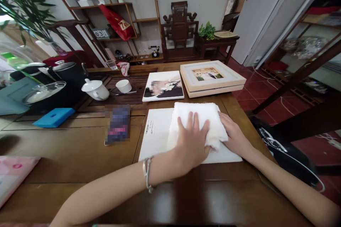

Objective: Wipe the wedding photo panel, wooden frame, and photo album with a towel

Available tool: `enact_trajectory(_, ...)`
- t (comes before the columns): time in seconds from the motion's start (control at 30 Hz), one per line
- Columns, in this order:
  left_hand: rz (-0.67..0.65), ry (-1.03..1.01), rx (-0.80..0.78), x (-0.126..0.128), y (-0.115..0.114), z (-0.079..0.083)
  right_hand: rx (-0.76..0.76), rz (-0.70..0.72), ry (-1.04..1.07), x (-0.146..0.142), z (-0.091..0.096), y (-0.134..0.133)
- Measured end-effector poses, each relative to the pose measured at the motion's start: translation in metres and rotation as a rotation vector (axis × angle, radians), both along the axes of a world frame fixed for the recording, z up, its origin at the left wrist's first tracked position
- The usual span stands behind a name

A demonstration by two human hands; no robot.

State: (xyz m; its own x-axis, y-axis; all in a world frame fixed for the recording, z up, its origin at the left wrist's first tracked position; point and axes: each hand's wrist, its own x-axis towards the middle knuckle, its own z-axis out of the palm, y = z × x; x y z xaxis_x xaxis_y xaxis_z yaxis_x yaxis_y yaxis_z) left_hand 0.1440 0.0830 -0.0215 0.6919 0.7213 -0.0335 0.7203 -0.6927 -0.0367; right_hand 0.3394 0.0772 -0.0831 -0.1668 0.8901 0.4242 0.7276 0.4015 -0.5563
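My left hand (190,147) lies flat with fingers spread on a folded white towel (197,110). Under the towel is a flat white panel (154,143) with a small printed label and barcode at its left. My right hand (236,134) rests along the towel's right side, over the panel's right edge. Its fingers look stretched out, though the towel partly hides them. Just beyond the panel lies a photo panel (173,83) with a blurred picture. A stack of pale picture frames (229,76) sits to its right, the top one holding a photo.
The wooden table (80,165) carries a blue block (54,117), a pixelated dark item (118,124), a lidded white bowl (95,89), a white cup (123,86) and a black pot (65,74). A pink-and-white packet (16,173) lies at the left edge. A black bag (279,145) stands right of the table.
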Motion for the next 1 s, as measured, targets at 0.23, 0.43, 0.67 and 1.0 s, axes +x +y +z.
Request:
enact_trajectory(0.23, -0.049, 0.139, 0.007, 0.007, -0.078, -0.005, -0.057, -0.010, 0.044, 0.002, -0.001, -0.001)
enact_trajectory(0.43, -0.055, 0.141, 0.078, 0.028, -0.064, 0.001, -0.073, -0.036, 0.056, 0.010, -0.012, 0.004)
enact_trajectory(0.67, 0.085, 0.066, 0.167, 0.037, -0.022, -0.009, 0.007, 0.074, 0.119, 0.016, -0.017, 0.000)
enact_trajectory(1.0, -0.080, 0.013, 0.078, -0.011, -0.077, -0.015, -0.051, -0.069, 0.012, -0.003, -0.001, 0.001)
